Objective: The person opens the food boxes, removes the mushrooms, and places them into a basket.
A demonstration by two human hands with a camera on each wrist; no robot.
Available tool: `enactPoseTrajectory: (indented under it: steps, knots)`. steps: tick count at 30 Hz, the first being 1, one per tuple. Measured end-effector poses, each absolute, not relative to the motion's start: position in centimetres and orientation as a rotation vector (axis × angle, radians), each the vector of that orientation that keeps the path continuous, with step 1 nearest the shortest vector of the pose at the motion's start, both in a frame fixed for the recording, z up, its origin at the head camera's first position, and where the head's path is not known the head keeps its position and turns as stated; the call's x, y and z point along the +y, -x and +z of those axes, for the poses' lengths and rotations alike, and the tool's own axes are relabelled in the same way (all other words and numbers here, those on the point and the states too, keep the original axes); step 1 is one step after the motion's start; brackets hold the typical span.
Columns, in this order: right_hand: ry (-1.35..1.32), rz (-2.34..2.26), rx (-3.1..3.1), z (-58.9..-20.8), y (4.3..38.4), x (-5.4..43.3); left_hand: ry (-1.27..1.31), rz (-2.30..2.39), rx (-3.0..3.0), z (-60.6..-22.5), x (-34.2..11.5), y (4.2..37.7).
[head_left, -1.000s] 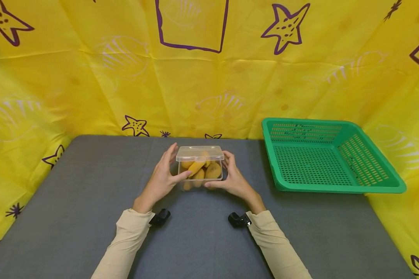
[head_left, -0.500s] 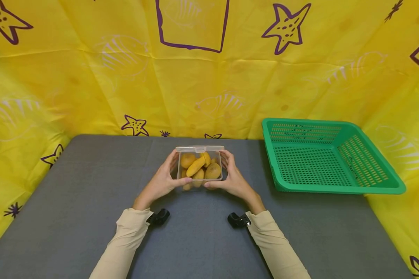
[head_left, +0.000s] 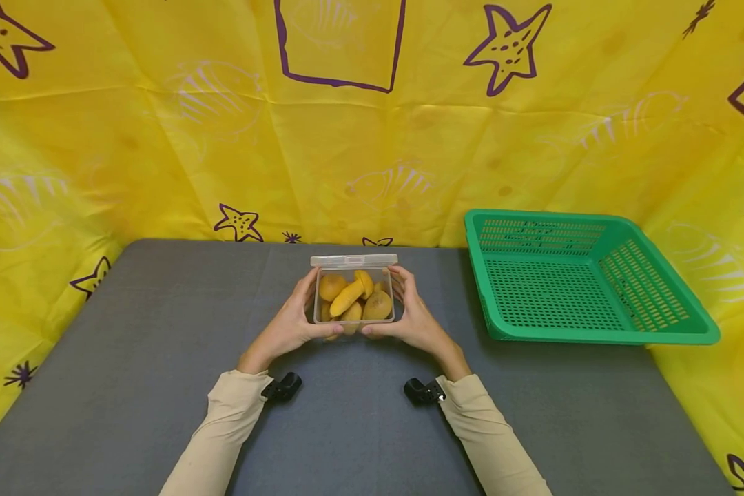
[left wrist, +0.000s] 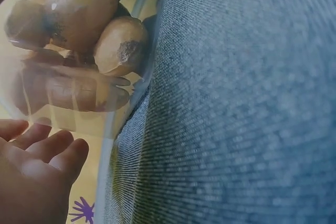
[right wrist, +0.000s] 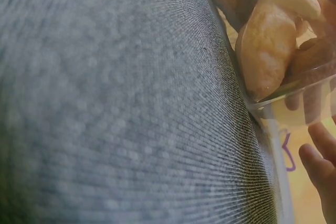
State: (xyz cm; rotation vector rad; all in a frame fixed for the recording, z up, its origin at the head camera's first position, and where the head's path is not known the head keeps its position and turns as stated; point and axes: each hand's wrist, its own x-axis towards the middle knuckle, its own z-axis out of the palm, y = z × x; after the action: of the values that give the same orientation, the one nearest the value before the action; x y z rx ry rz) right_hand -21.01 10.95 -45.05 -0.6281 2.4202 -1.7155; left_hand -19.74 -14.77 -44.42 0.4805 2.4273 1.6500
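Observation:
A clear plastic food container [head_left: 355, 322] stands on the grey table in the middle of the head view, full of mushrooms [head_left: 347, 297] with yellowish stems and brown, rounded caps. Its lid [head_left: 354, 260] is raised and leans back along the far side. My left hand [head_left: 293, 315] grips the container's left side, thumb along the front and fingers round the side. On the opposite side my right hand [head_left: 419, 319] holds it in the same way. In the left wrist view, mushrooms [left wrist: 81, 11] press against the clear wall. A mushroom with cap and stem [right wrist: 268, 48] shows through it in the right wrist view.
To the right, a green perforated plastic basket [head_left: 604, 335] sits with nothing in it. Yellow cloth [head_left: 372, 138] printed with starfish and fish hangs behind the grey table [head_left: 372, 441] and along its sides.
The lid has swung up and away to the back, uncovering the mushrooms. My left thumb has dropped from near the rim to the front of the container; the right hand has barely moved.

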Motion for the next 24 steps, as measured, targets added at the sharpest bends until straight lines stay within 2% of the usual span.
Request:
enactPoseTrajectory:
  steps: [16,24]
  knots:
    - [0.666,-1.737,2.389,-44.6,21.4,11.0,-0.463,1.698,2.413,-44.6,-14.9,19.9]
    - [0.563,-1.749,2.459,-43.8,21.6,10.7,-0.464,1.652,2.42,-44.9,-14.8,19.8]
